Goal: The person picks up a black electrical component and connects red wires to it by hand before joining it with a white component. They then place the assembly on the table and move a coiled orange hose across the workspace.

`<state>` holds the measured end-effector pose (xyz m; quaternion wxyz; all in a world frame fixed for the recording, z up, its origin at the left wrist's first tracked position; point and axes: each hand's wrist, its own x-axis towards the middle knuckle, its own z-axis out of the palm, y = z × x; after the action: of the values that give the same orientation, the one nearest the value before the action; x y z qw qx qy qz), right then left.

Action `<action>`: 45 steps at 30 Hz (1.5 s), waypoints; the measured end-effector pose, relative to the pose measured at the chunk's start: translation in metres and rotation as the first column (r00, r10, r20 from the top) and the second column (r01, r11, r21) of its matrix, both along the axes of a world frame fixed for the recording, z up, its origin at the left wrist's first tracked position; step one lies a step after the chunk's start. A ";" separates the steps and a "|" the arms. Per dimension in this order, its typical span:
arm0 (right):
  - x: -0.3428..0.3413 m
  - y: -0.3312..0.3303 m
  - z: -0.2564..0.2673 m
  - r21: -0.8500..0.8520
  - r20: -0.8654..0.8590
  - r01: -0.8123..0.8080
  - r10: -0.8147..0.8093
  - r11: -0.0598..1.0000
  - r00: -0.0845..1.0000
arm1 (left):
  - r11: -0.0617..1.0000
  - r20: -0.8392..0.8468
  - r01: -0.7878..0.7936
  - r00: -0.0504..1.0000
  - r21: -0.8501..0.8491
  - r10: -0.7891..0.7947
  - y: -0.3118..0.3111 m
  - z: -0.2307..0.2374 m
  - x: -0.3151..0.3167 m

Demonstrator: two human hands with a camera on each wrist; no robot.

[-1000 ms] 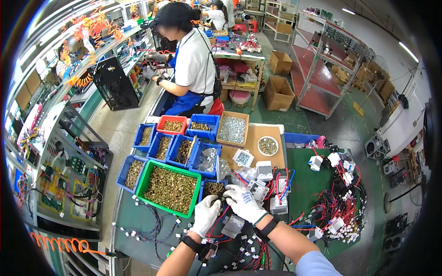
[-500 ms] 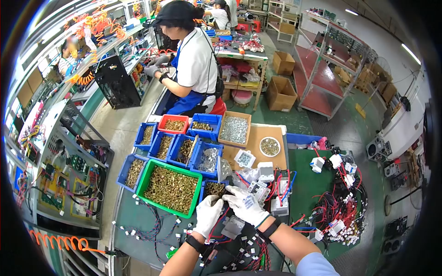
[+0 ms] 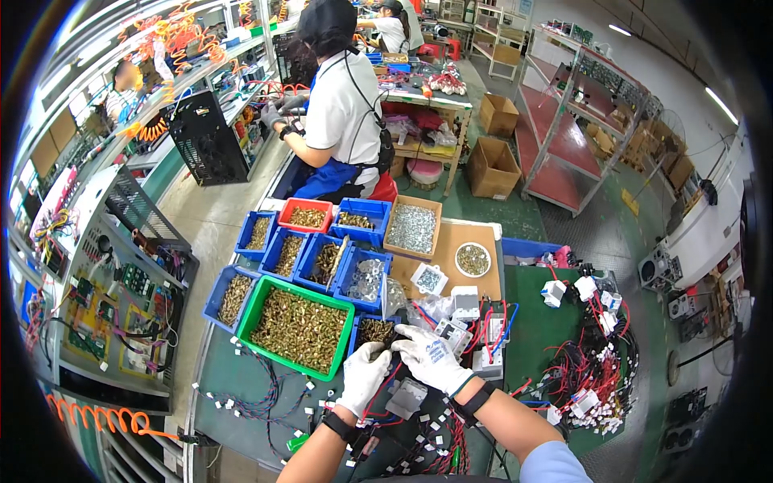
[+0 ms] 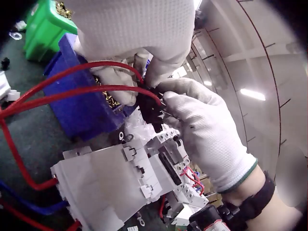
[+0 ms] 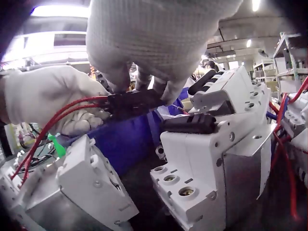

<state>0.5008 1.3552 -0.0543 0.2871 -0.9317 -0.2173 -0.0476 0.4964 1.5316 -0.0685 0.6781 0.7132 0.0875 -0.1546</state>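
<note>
Both hands wear white gloves and meet at a small black part (image 5: 134, 102) with two red wires (image 5: 72, 107) running from its side. The left hand (image 3: 362, 380) (image 4: 134, 29) (image 5: 55, 96) pinches the wire side of that part. On its other side the right hand (image 3: 432, 361) (image 4: 207, 125) (image 5: 159, 41) grips it with curled fingers. Just beyond the fingertips is a small blue bin (image 4: 77, 110) (image 5: 127, 147) of brass-coloured pieces (image 3: 377, 328). Below the hands lies a grey-white boxed component (image 3: 407, 398) (image 4: 103, 187). The fingertips partly hide the part.
A green bin (image 3: 351, 334) and several blue bins (image 3: 217, 299) of small metal pieces stand left and beyond. White modules (image 3: 465, 303) are right of the hands, wire bundles (image 3: 592, 362) farther right. Another person (image 3: 346, 105) works beyond the bins.
Both hands keep nearly the same place and hold, with small shifts of the fingers. The person beyond the bins has moved slightly right and has the head higher in view.
</note>
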 end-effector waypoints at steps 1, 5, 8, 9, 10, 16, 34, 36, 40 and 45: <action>0.000 0.000 0.001 0.017 -0.006 0.002 -0.002 1.000 1.000 | 1.000 -0.006 -0.004 1.000 -0.011 0.004 0.000 0.001 0.000; 0.001 0.000 -0.001 0.029 -0.006 -0.003 0.003 1.000 1.000 | 1.000 -0.008 -0.003 1.000 -0.022 0.002 0.000 0.003 -0.001; 0.001 0.003 -0.002 0.185 -0.111 0.072 -0.052 0.980 0.992 | 0.999 -0.016 -0.022 1.000 -0.047 0.021 -0.002 0.000 -0.002; 0.002 0.004 -0.009 0.241 -0.120 0.114 -0.087 0.964 0.989 | 0.999 -0.016 -0.023 1.000 -0.049 0.022 -0.003 0.000 -0.003; 0.003 0.004 -0.013 0.295 -0.130 0.154 -0.120 0.943 0.984 | 0.998 -0.018 -0.034 0.999 -0.059 0.033 -0.003 0.000 -0.003; 0.002 0.016 0.006 0.144 -0.184 0.225 -0.197 0.964 0.963 | 0.997 -0.007 -0.058 0.998 -0.051 0.057 -0.004 -0.010 -0.004; 0.012 0.015 0.014 0.087 -0.269 0.195 -0.166 0.977 0.949 | 0.996 0.050 -0.083 0.995 0.030 0.082 -0.007 -0.029 -0.003; 0.012 0.012 0.010 0.125 -0.264 0.195 -0.157 0.973 0.952 | 0.996 0.040 -0.084 0.996 0.024 0.083 -0.007 -0.030 -0.004; 0.012 0.012 0.011 0.199 -0.320 0.251 -0.179 0.947 0.930 | 0.996 0.066 -0.079 0.995 0.040 0.077 -0.007 -0.033 -0.005; 0.014 0.012 0.012 0.206 -0.342 0.251 -0.171 0.946 0.924 | 0.997 0.026 -0.078 0.997 0.001 0.078 -0.008 -0.026 -0.005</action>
<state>0.5150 1.3676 -0.0420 0.4250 -0.9021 -0.0581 0.0465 0.4919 1.5240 -0.0949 0.6838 0.7120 0.1069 -0.1187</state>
